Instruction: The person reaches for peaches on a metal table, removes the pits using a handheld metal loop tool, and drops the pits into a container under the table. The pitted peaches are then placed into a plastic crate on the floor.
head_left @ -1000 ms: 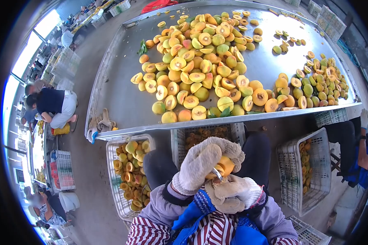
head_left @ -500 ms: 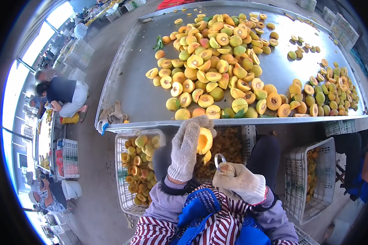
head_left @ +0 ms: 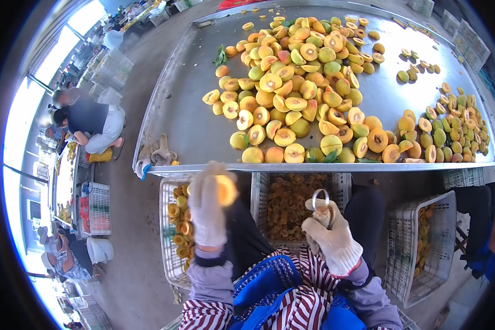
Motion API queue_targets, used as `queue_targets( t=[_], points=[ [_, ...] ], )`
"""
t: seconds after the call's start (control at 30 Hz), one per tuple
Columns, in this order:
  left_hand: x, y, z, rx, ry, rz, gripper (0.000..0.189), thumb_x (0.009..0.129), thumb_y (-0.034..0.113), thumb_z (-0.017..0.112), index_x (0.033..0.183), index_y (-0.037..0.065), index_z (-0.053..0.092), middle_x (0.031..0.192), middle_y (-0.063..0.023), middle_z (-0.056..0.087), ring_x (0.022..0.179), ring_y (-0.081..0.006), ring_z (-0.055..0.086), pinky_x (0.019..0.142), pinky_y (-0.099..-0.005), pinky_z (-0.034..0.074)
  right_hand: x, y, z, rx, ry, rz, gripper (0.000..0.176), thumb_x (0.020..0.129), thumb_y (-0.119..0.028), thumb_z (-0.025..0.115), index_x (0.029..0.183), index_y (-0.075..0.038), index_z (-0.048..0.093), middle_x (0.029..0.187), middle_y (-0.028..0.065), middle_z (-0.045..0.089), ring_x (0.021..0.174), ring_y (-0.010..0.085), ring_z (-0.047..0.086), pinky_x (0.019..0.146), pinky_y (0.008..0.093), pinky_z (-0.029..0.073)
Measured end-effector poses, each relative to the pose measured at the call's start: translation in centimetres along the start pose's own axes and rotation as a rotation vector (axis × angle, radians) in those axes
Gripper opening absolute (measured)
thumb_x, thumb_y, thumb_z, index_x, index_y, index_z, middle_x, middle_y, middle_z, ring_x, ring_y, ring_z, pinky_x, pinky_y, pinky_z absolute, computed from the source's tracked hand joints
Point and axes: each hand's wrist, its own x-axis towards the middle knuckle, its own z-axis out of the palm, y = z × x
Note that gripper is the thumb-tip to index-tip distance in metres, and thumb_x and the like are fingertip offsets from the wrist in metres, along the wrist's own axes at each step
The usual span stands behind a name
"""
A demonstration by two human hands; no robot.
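My left hand (head_left: pixel 204 212), in a pale knitted glove and smeared by motion, holds a hollowed yellow peach half (head_left: pixel 226 191) against its fingers. Below it is a white plastic crate (head_left: pixel 167 250) with peach halves inside. My right hand (head_left: pixel 335 245), gloved as well, is closed round the short handle of a metal ring-shaped pitting tool (head_left: pixel 320 194), whose loop points up. Between my knees a second crate (head_left: pixel 257 199) contains brownish bits, probably pits. On the metal table (head_left: pixel 187 121) ahead lies a big heap of halved peaches (head_left: pixel 280 102).
A smaller peach heap (head_left: pixel 451 129) lies at the table's right. Some used gloves (head_left: pixel 162 151) rest on its near left corner. Another crate (head_left: pixel 396 247) stands at my right, beside a seated person (head_left: pixel 481 220). People work at a table further left.
My left hand has swung left with the peach half, from the table's edge to over the left crate. My right hand has shifted slightly right, and the tool's ring is now higher.
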Motion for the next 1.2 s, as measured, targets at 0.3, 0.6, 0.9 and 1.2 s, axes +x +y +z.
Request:
queue_targets(
  t=[0.3,0.6,0.9,1.2],
  points=[
    [6.4,-1.2,0.2,0.804,-0.333,0.153,0.031,0.086,0.034,0.066,0.106,0.011,0.072,0.115,-0.0137,0.069,0.105,-0.0365,0.065,0.094,-0.0448,0.05,1.4,2.0,0.3,-0.19,-0.229,-0.074,0.039,0.093,-0.026,0.069,0.124,-0.005,0.058,0.08,0.004,0.063,0.071,0.0098,0.059,0.068,0.0275,0.048],
    [13.1,-5.6,7.2,1.174,-0.643,-0.056,0.062,0.083,0.046,0.071,0.128,0.005,0.058,0.122,-0.02,0.062,0.109,-0.0352,0.064,0.091,-0.0446,0.053,1.1,1.6,-1.2,-0.177,-0.093,-0.029,0.037,0.093,-0.028,0.069,0.121,-0.005,0.059,0.079,0.0043,0.064,0.072,0.0094,0.057,0.069,0.0271,0.047],
    [3.7,-0.9,5.5,-0.717,-0.66,-0.576,0.076,0.095,0.07,0.044,0.13,0.003,0.054,0.115,-0.0158,0.065,0.091,-0.0274,0.069,0.073,-0.0396,0.061,1.0,-1.4,0.9,-0.516,-0.113,-0.171,0.026,0.089,-0.023,0.07,0.105,-0.004,0.063,0.068,0.0035,0.06,0.06,0.009,0.055,0.058,0.0287,0.047],
    [0.2,2.9,6.4,-0.694,-0.734,-0.544,0.067,0.102,0.059,0.043,0.127,-0.002,0.057,0.112,-0.0192,0.067,0.098,-0.0249,0.068,0.088,-0.036,0.056,0.5,-0.5,1.0,-0.708,0.021,-0.524,0.033,0.084,-0.031,0.077,0.096,-0.004,0.063,0.067,0.0141,0.064,0.061,0.0325,0.067,0.058,0.0375,0.052]
  ],
)
